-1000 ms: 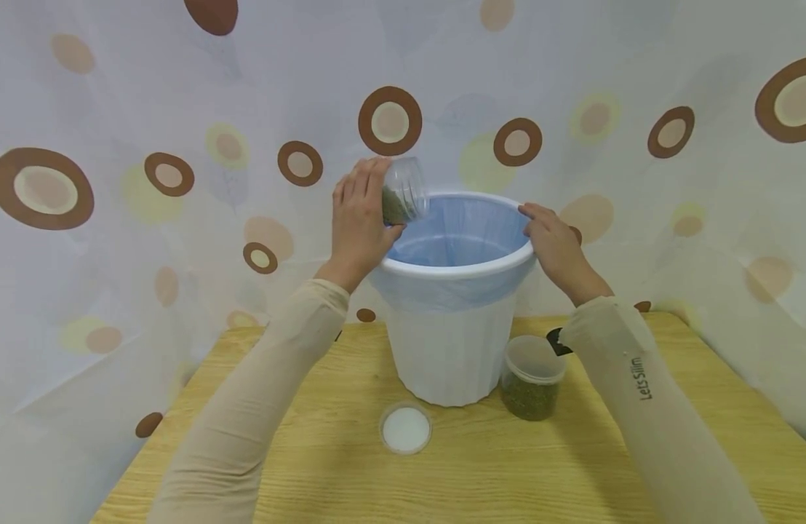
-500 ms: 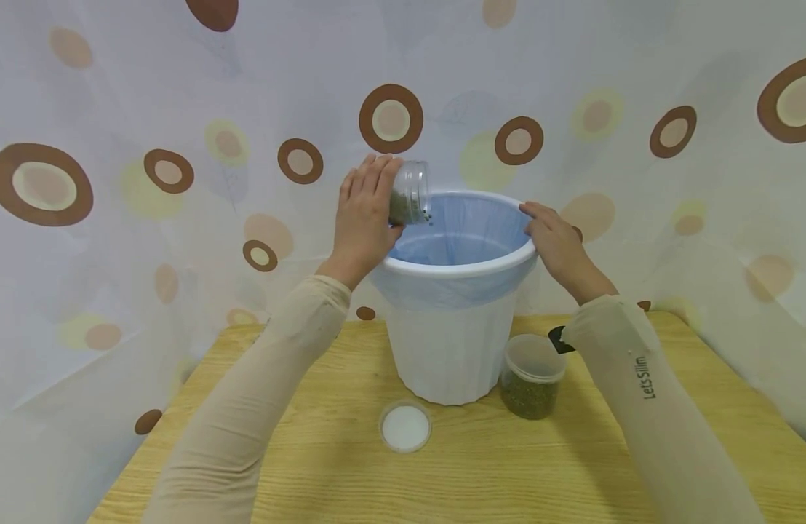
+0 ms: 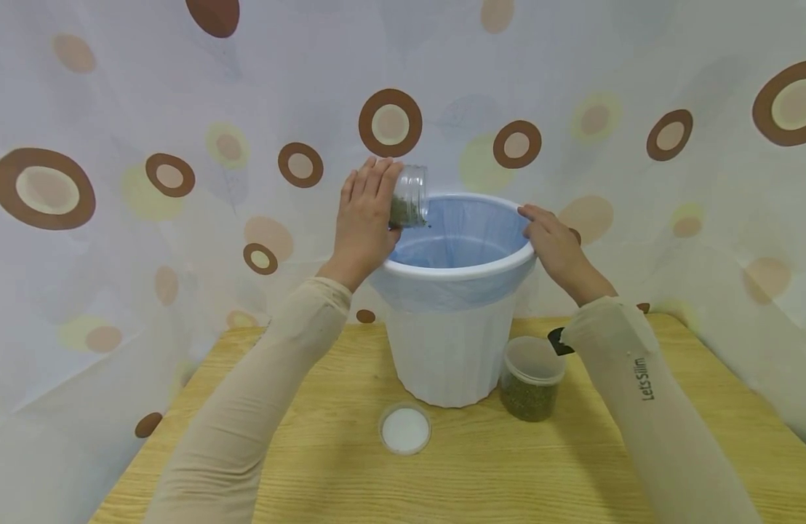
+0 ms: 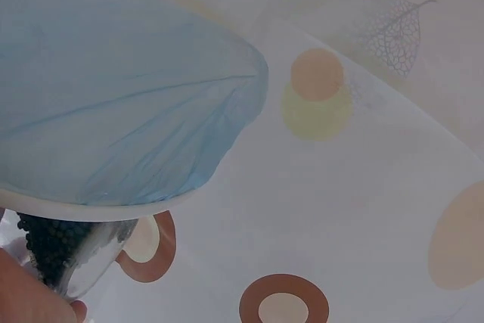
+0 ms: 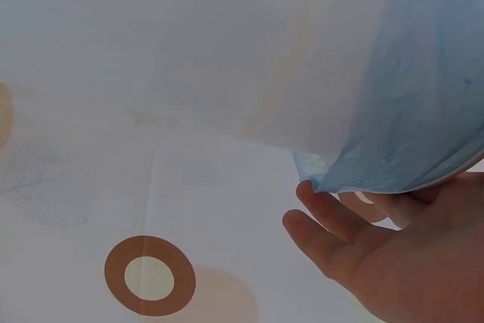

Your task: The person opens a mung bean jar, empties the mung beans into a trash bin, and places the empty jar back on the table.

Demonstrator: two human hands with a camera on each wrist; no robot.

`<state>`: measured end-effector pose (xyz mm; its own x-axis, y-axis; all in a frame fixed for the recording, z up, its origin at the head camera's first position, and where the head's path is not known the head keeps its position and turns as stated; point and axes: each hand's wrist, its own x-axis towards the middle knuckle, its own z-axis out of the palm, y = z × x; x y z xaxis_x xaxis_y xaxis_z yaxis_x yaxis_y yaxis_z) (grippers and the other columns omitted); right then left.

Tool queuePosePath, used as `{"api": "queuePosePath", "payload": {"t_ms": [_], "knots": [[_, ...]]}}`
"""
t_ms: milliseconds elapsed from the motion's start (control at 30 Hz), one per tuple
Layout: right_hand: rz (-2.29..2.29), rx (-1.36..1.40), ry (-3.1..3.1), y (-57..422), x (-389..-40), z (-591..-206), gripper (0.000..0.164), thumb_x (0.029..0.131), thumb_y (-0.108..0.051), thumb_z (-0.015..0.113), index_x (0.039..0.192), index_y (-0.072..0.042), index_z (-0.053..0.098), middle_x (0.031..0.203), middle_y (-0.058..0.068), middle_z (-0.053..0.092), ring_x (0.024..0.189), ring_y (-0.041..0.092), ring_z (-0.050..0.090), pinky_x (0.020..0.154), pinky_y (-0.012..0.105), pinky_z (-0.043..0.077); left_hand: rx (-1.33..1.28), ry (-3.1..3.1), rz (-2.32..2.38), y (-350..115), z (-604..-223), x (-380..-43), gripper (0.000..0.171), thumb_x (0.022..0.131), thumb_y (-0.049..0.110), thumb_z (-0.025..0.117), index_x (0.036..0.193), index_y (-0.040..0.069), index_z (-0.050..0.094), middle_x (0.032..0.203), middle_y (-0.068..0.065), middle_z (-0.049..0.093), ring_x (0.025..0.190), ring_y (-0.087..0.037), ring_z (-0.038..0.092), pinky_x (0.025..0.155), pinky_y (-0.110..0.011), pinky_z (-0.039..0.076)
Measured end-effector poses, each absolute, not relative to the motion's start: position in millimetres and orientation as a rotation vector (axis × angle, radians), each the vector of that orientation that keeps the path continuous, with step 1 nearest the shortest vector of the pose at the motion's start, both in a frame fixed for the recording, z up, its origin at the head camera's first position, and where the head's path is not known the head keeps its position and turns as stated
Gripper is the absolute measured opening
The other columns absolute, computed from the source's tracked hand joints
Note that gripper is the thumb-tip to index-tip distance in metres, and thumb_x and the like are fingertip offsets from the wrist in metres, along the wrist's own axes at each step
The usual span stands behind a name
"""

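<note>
The two beige sleeves (image 3: 298, 327) extended forward over the wood-grain table (image 3: 337, 473). A round shallow lid (image 3: 405, 430), white at its centre, lay flat in front of the bucket. An open clear tub (image 3: 531, 399), partly filled with green material, stood upright just beside the bucket base, on the right. The white bucket (image 3: 450, 356) stood upright, with a blue liner (image 3: 436, 291) folded over its rim. The right hand (image 3: 560, 246) rested at the right side of the rim, fingers extended; whether its thumb bore on the rim could not be determined. The left hand (image 3: 366, 215) was wrapped around a clear jar (image 3: 411, 193), tipped on its side at the left of the bucket opening, mouth facing right. Dark green granules (image 4: 57, 251) lay along its lower wall, with specks just outside the mouth. A wall covering (image 3: 416, 44) with circle motifs formed the background.
</note>
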<state>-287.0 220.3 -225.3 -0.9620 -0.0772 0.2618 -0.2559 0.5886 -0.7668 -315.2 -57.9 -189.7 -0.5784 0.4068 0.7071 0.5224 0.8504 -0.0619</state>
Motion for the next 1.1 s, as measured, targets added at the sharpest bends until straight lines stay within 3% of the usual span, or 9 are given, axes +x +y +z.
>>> {"api": "queuePosePath", "payload": {"t_ms": [1100], "knots": [[1.318,0.3,-2.666,221.9,-288.8,-223.6,0.059,0.097,-0.023,0.023,0.153,-0.005,0.017,0.16,0.014,0.007,0.146,0.035,0.003,0.115,0.054,0.007,-0.694,-2.254,-0.118,-55.4,-189.5,-316.8,0.084,0.073,0.009,0.081,0.142,0.008,0.034,0.148,-0.011,0.034,0.143,-0.028,0.019,0.117,-0.04,0.008]]}}
